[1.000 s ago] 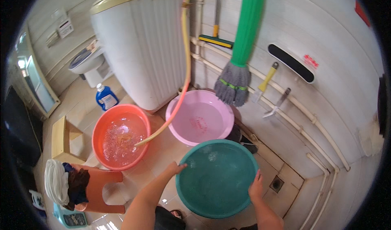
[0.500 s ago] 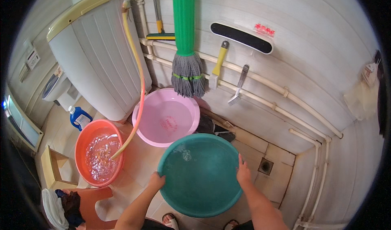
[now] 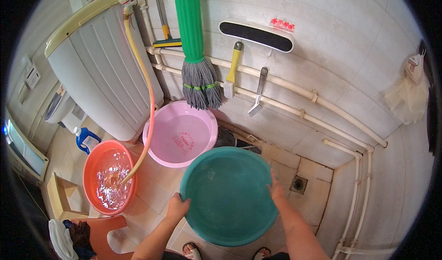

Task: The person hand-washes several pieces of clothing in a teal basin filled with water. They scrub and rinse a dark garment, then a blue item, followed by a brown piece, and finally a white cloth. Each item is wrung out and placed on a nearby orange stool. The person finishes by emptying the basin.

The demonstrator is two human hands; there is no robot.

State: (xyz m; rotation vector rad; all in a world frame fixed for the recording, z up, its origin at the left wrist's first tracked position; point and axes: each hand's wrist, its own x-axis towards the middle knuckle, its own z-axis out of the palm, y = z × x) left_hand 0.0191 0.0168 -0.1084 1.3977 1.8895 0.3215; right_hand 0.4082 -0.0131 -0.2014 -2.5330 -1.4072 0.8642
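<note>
A large green basin (image 3: 230, 200) is between my two hands, in front of my feet. My left hand (image 3: 178, 206) grips its left rim, and my right hand (image 3: 275, 189) grips the right rim with the fingers along the outside. A little water or wet sheen shows inside it. Beyond its far left edge sits a pink basin (image 3: 154, 142) with clear water. Farther left, an orange basin (image 3: 90, 182) holds rippling water, with the end of a yellow-orange hose (image 3: 148, 94) in it.
A washing machine (image 3: 103, 62) stands at the back left, beside a blue bottle (image 3: 86, 139). A green-handled mop (image 3: 201, 83) and brushes (image 3: 232, 71) hang by wall pipes (image 3: 285, 85). A floor drain (image 3: 299, 184) lies at right. An orange stool (image 3: 103, 234) with clothes is at lower left.
The view has shifted slightly, so the wall things sit farther left. The green basin stays in both hands, turned or shifted a little. Water keeps rippling in the orange basin.
</note>
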